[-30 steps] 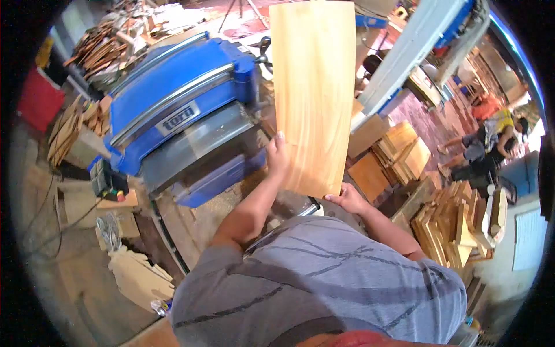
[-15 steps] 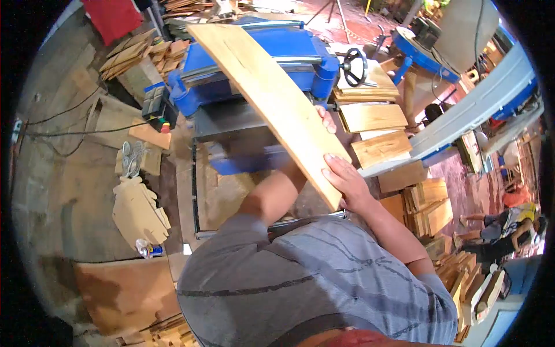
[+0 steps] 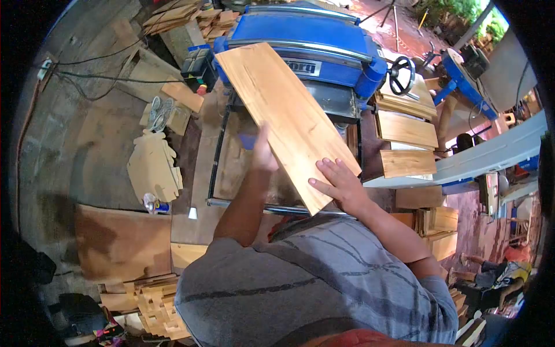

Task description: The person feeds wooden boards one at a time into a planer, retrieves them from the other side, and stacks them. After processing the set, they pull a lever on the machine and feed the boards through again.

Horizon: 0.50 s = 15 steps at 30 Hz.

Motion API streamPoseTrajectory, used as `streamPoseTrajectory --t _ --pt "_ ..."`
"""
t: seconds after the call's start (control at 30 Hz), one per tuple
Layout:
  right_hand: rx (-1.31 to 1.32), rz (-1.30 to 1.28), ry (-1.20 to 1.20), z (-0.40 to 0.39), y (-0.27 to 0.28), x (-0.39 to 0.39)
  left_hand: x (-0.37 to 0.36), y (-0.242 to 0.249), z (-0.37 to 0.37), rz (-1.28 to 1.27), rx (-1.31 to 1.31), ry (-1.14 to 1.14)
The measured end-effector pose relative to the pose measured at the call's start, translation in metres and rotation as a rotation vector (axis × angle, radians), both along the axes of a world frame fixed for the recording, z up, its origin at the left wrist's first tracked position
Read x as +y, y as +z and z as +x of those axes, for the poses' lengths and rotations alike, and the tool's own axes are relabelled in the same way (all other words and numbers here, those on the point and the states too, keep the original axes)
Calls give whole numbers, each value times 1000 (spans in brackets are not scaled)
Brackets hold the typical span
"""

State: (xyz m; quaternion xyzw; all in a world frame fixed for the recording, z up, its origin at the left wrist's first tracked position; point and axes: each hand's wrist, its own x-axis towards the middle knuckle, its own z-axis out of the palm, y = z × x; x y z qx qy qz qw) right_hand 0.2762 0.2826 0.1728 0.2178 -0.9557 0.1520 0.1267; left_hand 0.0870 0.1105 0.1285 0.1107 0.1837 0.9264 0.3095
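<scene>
A long, flat wooden board (image 3: 289,115) slants across the middle of the view, its broad face up, in front of the blue machine. My left hand (image 3: 264,151), blurred by motion, holds the board's left edge, with part of its fingers out of sight. On the near right end, my right hand (image 3: 341,188) grips the board, its fingers lying across the top face. Behind the board's far end stands the blue machine (image 3: 300,34), which looks like a thickness planer, with a black handwheel (image 3: 402,76) at its right side.
Stacked boards (image 3: 407,130) lie right of the machine. A pale machine beam (image 3: 491,153) crosses the right side. Cut cardboard-like pieces (image 3: 153,165), a coiled cable (image 3: 159,114) and a spray can (image 3: 155,204) sit at left. Another person (image 3: 503,274) is at far right.
The board has turned its broad face more toward me. My left hand has shifted from beneath the board's right edge to its left edge. The view has shifted, showing more of the left floor.
</scene>
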Motion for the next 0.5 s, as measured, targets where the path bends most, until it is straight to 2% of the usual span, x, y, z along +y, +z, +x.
streamPoseTrajectory --t 0.03,0.07,0.13,0.17,0.23,0.3,0.4,0.43,0.5 --pt "-3 -5 8 -5 -1 -2 -8 -2 2 -287 63 58" --pt "-74 14 78 -9 -3 -5 -17 -27 -5 -340 40 57" --pt "-209 128 187 -12 -18 -7 -44 -34 4 -415 14 20" --pt "-195 134 185 -15 -24 -4 -55 -33 -5 -468 17 -5" --pt "-390 116 125 -8 -37 -1 -90 -53 -25 -515 -23 -40" --pt "-408 148 94 2 -64 12 -113 -56 -28 -805 7 -65" --pt "-453 17 -53 24 -91 32 -133 -85 -32 -946 -1 -195" --pt "-464 13 -56 36 -100 37 -134 -90 -28 -949 -9 -203" --pt "-540 -40 -218 52 -112 50 -131 -90 -33 -1066 6 -304"
